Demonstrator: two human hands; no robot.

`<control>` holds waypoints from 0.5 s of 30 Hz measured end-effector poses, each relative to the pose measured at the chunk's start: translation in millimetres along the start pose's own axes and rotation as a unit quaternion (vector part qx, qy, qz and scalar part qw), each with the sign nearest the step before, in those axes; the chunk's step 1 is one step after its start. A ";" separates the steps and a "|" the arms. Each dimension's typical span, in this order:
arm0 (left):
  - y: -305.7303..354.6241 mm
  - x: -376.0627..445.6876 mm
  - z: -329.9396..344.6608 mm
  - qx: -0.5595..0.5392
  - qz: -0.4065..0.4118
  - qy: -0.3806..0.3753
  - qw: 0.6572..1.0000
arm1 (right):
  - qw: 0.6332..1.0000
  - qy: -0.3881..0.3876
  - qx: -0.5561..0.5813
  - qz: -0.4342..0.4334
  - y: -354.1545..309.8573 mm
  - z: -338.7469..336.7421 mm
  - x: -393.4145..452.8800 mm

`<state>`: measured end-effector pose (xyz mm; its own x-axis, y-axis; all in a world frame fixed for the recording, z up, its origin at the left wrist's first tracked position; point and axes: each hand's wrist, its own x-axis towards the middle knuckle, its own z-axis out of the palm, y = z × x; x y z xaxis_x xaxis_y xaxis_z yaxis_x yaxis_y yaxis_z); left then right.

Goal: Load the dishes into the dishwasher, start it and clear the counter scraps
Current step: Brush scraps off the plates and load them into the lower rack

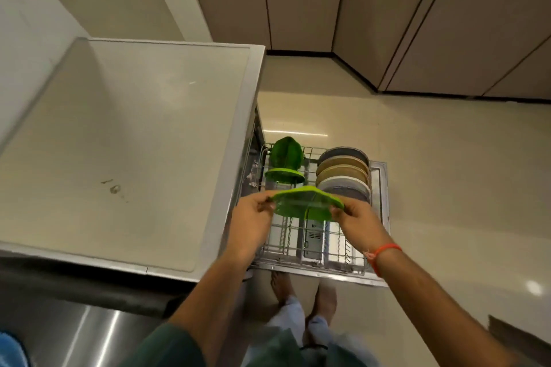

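Note:
I hold a green plastic plate [304, 202] edge-on over the pulled-out dishwasher rack [313, 259]. My left hand [253, 214] pinches its left rim and my right hand [356, 217] pinches its right rim. Two more green plates [286, 155] stand in the rack's far left slots. A row of grey, tan and white plates [343, 173] stands upright in the far right slots. The near part of the rack holds nothing visible. The rack sits on the lowered dishwasher door [383, 217].
A pale counter [134, 143] lies to the left with small scrap marks [114, 188] on it. A steel surface [89, 334] and a blue cloth [12, 348] sit at lower left. Cupboard doors [387, 9] line the far wall. My feet [304, 295] stand by the door.

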<state>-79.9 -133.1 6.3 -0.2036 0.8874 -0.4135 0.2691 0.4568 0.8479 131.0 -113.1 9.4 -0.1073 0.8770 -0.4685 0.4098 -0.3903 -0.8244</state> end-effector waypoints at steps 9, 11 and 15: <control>-64.4 28.9 40.8 0.030 -0.052 0.023 0.998 | 0.992 0.036 -0.117 0.032 64.1 38.8 38.1; -77.5 38.7 48.0 0.029 -0.069 0.021 0.997 | 0.990 0.025 -0.134 0.031 76.1 47.6 49.9; -113.9 76.6 59.9 0.070 -0.079 0.054 0.993 | 0.989 0.003 -0.147 0.017 104.5 66.4 88.6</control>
<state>-69.8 -113.5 -141.8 -0.3505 0.7961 -0.4934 0.3519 0.6001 0.7184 104.2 -94.8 -139.3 -0.0830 0.8665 -0.4922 0.6589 -0.3228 -0.6795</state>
